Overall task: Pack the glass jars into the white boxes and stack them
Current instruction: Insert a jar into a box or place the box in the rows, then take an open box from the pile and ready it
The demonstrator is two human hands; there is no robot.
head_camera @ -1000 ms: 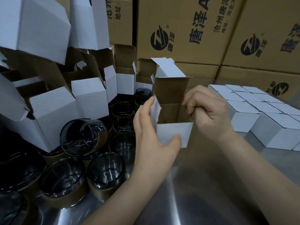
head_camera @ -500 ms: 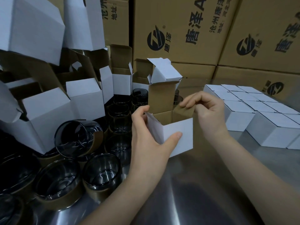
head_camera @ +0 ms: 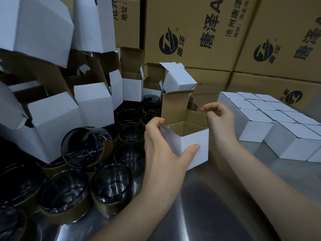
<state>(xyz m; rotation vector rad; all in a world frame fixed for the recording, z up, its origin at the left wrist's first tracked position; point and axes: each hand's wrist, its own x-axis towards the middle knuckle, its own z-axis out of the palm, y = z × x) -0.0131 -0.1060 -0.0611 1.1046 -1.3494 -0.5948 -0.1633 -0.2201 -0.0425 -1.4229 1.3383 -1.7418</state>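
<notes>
An open white box (head_camera: 194, 146) with a brown inside stands on the metal table (head_camera: 208, 214), its lid flap upright at the back. My left hand (head_camera: 161, 153) grips its left wall, thumb pressed on the front face. My right hand (head_camera: 220, 119) is at the top corner of the right side flap, fingers curled and pinching it. Nothing shows inside the box. Dark glass jars (head_camera: 111, 188) with brown bands stand in several rows to the left, and one jar (head_camera: 85, 146) lies on its side.
Empty open white boxes (head_camera: 93, 101) are piled at the left and back. Closed white boxes (head_camera: 257, 129) sit in rows at the right. Large brown cartons (head_camera: 191, 32) form a wall behind.
The box has come down from mid-air and turned upright onto the table. My right hand has pulled the right side flap up and outward.
</notes>
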